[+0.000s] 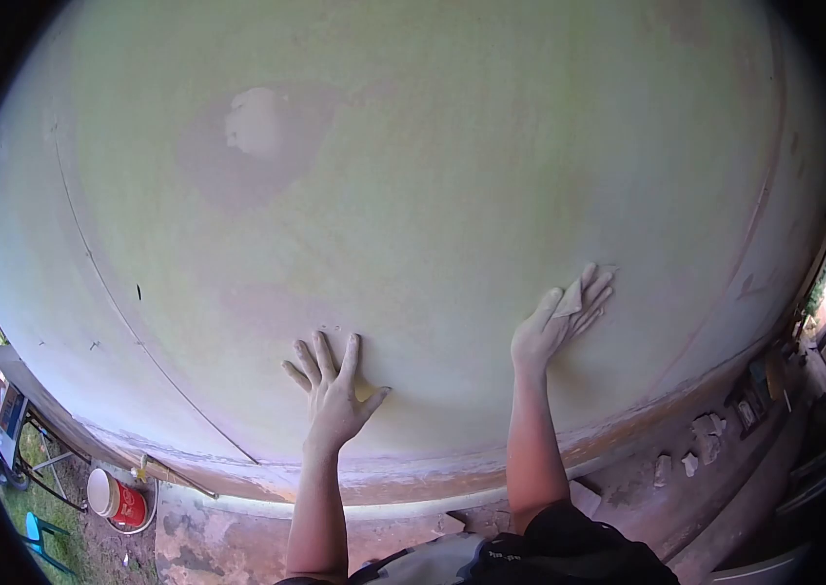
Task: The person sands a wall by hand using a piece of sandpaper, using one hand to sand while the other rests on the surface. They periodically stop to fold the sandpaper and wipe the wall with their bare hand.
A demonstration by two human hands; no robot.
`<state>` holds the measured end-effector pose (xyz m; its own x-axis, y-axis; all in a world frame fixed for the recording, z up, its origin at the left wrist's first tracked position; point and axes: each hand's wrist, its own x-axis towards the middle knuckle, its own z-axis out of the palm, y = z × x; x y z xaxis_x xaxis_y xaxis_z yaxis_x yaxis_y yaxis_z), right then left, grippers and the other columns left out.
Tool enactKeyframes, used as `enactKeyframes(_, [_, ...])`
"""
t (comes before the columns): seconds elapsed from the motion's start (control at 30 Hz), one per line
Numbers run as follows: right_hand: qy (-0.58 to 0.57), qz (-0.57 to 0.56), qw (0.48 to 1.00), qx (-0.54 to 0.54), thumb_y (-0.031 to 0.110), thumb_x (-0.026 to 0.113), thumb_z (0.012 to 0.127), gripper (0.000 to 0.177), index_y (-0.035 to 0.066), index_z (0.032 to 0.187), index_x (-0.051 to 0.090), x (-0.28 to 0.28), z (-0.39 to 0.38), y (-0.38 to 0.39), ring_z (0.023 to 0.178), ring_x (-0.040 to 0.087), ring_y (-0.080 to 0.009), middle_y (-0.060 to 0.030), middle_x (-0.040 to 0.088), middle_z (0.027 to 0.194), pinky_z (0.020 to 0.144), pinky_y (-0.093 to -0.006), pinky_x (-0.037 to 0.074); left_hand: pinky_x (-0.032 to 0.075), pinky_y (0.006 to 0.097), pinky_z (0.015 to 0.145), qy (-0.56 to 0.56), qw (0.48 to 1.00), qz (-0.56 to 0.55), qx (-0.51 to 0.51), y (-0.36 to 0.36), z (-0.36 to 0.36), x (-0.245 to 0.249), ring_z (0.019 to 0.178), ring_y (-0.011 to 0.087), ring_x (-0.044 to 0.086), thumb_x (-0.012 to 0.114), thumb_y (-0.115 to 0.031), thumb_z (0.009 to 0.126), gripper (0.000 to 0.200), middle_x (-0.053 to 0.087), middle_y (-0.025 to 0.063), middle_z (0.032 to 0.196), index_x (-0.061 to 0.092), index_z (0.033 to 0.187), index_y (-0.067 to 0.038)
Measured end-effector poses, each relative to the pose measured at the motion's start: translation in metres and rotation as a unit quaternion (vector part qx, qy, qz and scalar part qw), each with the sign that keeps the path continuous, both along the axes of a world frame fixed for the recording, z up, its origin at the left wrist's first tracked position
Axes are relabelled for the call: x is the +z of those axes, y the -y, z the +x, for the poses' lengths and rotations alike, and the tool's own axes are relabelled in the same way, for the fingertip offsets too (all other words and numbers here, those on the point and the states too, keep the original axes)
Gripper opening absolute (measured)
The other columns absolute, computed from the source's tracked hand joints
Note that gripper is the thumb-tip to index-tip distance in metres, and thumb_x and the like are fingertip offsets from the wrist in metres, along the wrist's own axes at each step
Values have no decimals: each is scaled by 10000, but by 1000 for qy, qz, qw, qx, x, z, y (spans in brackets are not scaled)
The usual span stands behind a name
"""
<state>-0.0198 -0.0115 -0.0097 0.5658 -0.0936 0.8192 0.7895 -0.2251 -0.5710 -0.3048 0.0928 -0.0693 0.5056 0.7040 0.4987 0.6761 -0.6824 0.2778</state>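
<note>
Right hand [551,331] pinching a folded pale sheet [569,300] between thumb and fingers, fingers stretched out against the wall [452,195]. Left hand [333,398] open, fingers spread, set on the wall, holding nothing. Both look coated in pale dust. Sheet sits right of the wall's middle, closer to the bottom edge than the top; material unclear, sandpaper is a fair guess. Should handle light, thin and bendy, easy to crease, maybe slippery with the dust; best hold is on the fold, thumb on top, fingers flat behind.

Wall: dull green paint, chalky, blotchy, with a white patch [257,124] toward the upper left corner. Thin dark line [89,255] runs down near the left edge, crack or cord, can't tell. Bottom edge flaky and stained.

Room: worn, blotchy floor [237,546] along the wall's bottom edge, rubble [708,448] off its lower right corner. Red bucket [127,504] with a white top past the lower left corner, blue-green plastic chair [38,531] beyond it on grass [33,497]. Far right dark, mostly unreadable
</note>
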Motion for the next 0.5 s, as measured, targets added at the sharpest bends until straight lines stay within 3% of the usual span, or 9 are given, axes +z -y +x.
enactKeyframes(0.07, [151, -141, 978, 33, 381, 576, 1017, 675, 184, 1638, 399, -21, -53, -26, 1614, 143, -388, -171, 197, 1748, 1252, -679, 66, -95, 756, 1184, 5, 1000, -13, -23, 0, -2, 3, 1551, 603, -127, 847, -523, 805, 1083, 60, 415, 1679, 307, 1659, -132])
enactKeyframes(0.13, [319, -300, 898, 49, 369, 713, 910, 676, 391, 1555, 514, -36, -82, -42, 1582, 270, -324, -47, 339, 1710, 1245, -686, 133, -84, 755, 1189, 12, 999, -10, -37, -2, -5, 2, 1557, 599, -93, 839, -520, 814, 1057, 84, 399, 1684, 315, 1659, -162])
enactKeyframes(0.17, [321, -303, 896, 52, 369, 713, 910, 676, 391, 1555, 514, -37, -82, -41, 1582, 270, -324, -47, 339, 1710, 1245, -686, 133, -74, 753, 1195, 9, 998, 0, -55, -3, -9, 0, 1563, 595, -58, 832, -517, 822, 1032, 107, 382, 1690, 324, 1659, -191])
enactKeyframes(0.23, [348, -323, 877, 72, 372, 764, 864, 674, 504, 1488, 549, -4, -72, -37, 1542, 352, -292, 35, 436, 1652, 1251, -654, 185, -1, 747, 1218, 13, 997, 21, -68, -11, -20, -8, 1573, 563, 80, 821, -511, 827, 956, 198, 299, 1707, 373, 1642, -287])
enactKeyframes(0.27, [353, -306, 882, 66, 431, 766, 869, 679, 470, 1509, 541, 21, -67, -34, 1534, 364, -307, -1, 446, 1647, 1257, -640, 184, 16, 750, 1218, 6, 998, 18, -67, -13, -26, -10, 1570, 565, 99, 821, -506, 828, 945, 212, 292, 1706, 377, 1638, -306])
enactKeyframes(0.33, [343, -197, 918, 31, 447, 616, 1002, 623, 253, 1581, 498, 83, -58, -30, 1570, 287, -368, -108, 368, 1691, 1265, -639, 134, 53, 756, 1218, -1, 998, 12, -61, -18, -36, -20, 1560, 567, 146, 823, -496, 826, 933, 236, 275, 1703, 378, 1633, -353])
enactKeyframes(0.37, [312, -152, 938, 14, 422, 586, 1021, 616, 222, 1594, 478, 115, -57, -30, 1579, 265, -377, -127, 353, 1696, 1271, -625, 121, 53, 756, 1218, 3, 998, 10, -60, -19, -40, -21, 1560, 567, 146, 823, -496, 826, 933, 236, 275, 1703, 378, 1633, -353])
enactKeyframes(0.43, [281, -108, 954, -3, 396, 557, 1041, 609, 191, 1606, 459, 151, -62, -45, 1587, 242, -386, -147, 339, 1701, 1277, -612, 108, 101, 760, 1216, -6, 998, -9, -69, -18, -46, -20, 1575, 498, 200, 813, -444, 852, 923, 267, 167, 1723, 323, 1634, -452])
enactKeyframes(0.5, [280, -59, 958, 7, 352, 556, 1040, 622, 193, 1626, 426, 162, -79, -60, 1594, 229, -378, -96, 343, 1708, 1286, -576, 111, 107, 763, 1214, -5, 996, -18, -85, -18, -51, -16, 1578, 497, 190, 813, -428, 848, 957, 253, 162, 1730, 286, 1647, -452])
